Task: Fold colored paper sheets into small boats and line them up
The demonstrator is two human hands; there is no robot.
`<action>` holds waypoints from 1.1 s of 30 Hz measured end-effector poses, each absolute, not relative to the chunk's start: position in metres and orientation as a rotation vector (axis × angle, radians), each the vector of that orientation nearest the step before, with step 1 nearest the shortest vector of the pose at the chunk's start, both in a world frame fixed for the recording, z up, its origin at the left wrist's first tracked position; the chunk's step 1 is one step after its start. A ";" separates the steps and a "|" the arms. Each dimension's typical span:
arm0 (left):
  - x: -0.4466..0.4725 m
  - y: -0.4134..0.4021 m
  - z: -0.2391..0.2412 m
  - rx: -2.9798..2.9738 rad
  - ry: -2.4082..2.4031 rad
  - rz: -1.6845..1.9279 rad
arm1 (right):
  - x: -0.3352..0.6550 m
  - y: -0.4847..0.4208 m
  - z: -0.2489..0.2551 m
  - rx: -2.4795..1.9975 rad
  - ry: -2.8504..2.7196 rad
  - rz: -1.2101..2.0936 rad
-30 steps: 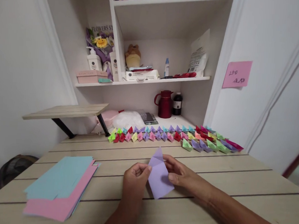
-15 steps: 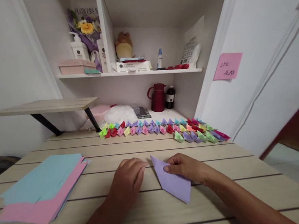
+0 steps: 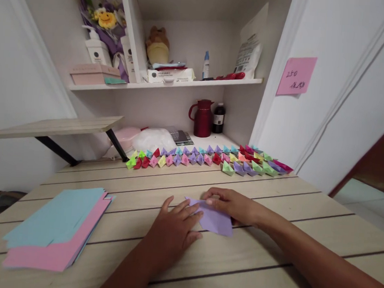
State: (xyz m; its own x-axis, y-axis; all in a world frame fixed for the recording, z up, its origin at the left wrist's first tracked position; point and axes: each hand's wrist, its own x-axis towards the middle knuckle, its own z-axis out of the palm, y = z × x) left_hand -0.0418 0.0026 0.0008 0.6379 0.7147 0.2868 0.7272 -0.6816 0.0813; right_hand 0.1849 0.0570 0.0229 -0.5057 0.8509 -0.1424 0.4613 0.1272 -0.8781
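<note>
A folded sheet of purple paper (image 3: pixel 217 221) lies on the wooden tabletop in front of me. My left hand (image 3: pixel 180 222) rests flat with fingers spread, its fingertips over the paper's pointed left end. At the paper's upper edge, my right hand (image 3: pixel 229 204) is closed, thumb on top and the other fingers curled behind. Beyond the hands stand rows of small folded paper boats (image 3: pixel 194 158) in many colours, with larger ones such as a pale green boat (image 3: pixel 228 168) at the right.
A stack of blue and pink paper sheets (image 3: pixel 55 222) lies at the left. Behind it is a raised wooden shelf (image 3: pixel 58 126) on black legs. A red jug (image 3: pixel 203 119) and a dark bottle (image 3: pixel 218 118) stand at the back. A pink note (image 3: pixel 296 76) hangs on the right wall.
My left hand has opened its fingers and moved right onto the paper's tip. The purple paper, in my right hand, has shifted slightly left and now lies flatter on the table. The view has tilted a little.
</note>
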 end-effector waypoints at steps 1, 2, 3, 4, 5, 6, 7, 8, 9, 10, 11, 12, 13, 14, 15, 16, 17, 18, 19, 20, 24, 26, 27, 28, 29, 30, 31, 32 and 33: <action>-0.042 0.002 0.001 -2.785 -1.286 -0.456 | 0.187 0.057 0.025 -1.251 -1.943 1.433; -0.042 0.001 0.002 -2.763 -1.328 -0.450 | 0.189 0.056 0.027 -1.219 -1.886 1.511; -0.042 -0.001 0.003 -2.744 -1.360 -0.443 | 0.192 0.056 0.029 -1.168 -1.844 1.569; -0.042 -0.002 0.004 -2.728 -1.389 -0.437 | 0.194 0.057 0.031 -1.102 -1.820 1.617; -0.042 -0.003 0.004 -2.716 -1.415 -0.427 | 0.197 0.057 0.033 -1.034 -1.814 1.658; -0.041 -0.004 0.005 -2.704 -1.442 -0.418 | 0.200 0.057 0.033 -0.971 -1.830 1.690; -0.040 -0.005 0.006 -2.691 -1.473 -0.407 | 0.202 0.058 0.034 -0.918 -1.867 1.703; -0.039 -0.006 0.006 -2.673 -1.506 -0.397 | 0.205 0.058 0.033 -0.879 -1.916 1.698; -0.038 -0.007 0.007 -2.655 -1.538 -0.385 | 0.206 0.059 0.032 -0.851 -1.969 1.686; -0.037 -0.008 0.007 -2.636 -1.569 -0.374 | 0.208 0.059 0.031 -0.837 -2.013 1.672; -0.036 -0.009 0.008 -2.620 -1.599 -0.361 | 0.209 0.060 0.029 -0.835 -2.042 1.655; -0.035 -0.009 0.008 -2.613 -1.624 -0.346 | 0.209 0.061 0.028 -0.839 -2.061 1.638; -0.034 -0.010 0.009 -2.617 -1.643 -0.329 | 0.208 0.062 0.026 -0.849 -2.076 1.614; -0.033 -0.010 0.010 -2.629 -1.655 -0.312 | 0.207 0.064 0.024 -0.858 -2.092 1.572; -0.033 -0.011 0.011 -2.646 -1.664 -0.295 | 0.205 0.066 0.022 -0.863 -2.119 1.503; -0.034 -0.012 0.012 -2.665 -1.670 -0.280 | 0.203 0.067 0.021 -0.859 -2.162 1.406; -0.034 -0.012 0.013 -2.684 -1.673 -0.269 | 0.200 0.069 0.019 -0.845 -2.213 1.292; -0.035 -0.013 0.013 -2.700 -1.674 -0.265 | 0.197 0.070 0.018 -0.830 -2.264 1.173; -0.036 -0.013 0.013 -2.715 -1.674 -0.265 | 0.195 0.071 0.018 -0.818 -2.305 1.060; -0.037 -0.013 0.012 -2.730 -1.672 -0.266 | 0.193 0.072 0.017 -0.809 -2.339 0.968; -0.040 -0.013 0.009 -2.776 -1.637 -0.284 | 0.194 0.073 0.016 -0.819 -2.406 0.833; -0.042 -0.013 0.008 -2.798 -1.614 -0.295 | 0.196 0.073 0.016 -0.840 -2.444 0.826; -0.043 -0.013 0.008 -2.811 -1.606 -0.298 | 0.197 0.074 0.016 -0.859 -2.462 0.824; -0.043 -0.013 0.008 -2.825 -1.602 -0.297 | 0.197 0.074 0.015 -0.878 -2.475 0.819; -0.044 -0.014 0.008 -2.837 -1.601 -0.296 | 0.197 0.075 0.014 -0.896 -2.478 0.808; -0.044 -0.015 0.008 -2.847 -1.600 -0.297 | 0.196 0.076 0.013 -0.910 -2.474 0.790; -0.044 -0.015 0.008 -2.855 -1.600 -0.299 | 0.194 0.077 0.012 -0.920 -2.464 0.763; -0.044 -0.016 0.008 -2.861 -1.600 -0.301 | 0.192 0.079 0.010 -0.929 -2.448 0.733; -0.044 -0.016 0.009 -2.865 -1.600 -0.303 | 0.189 0.080 0.007 -0.939 -2.429 0.702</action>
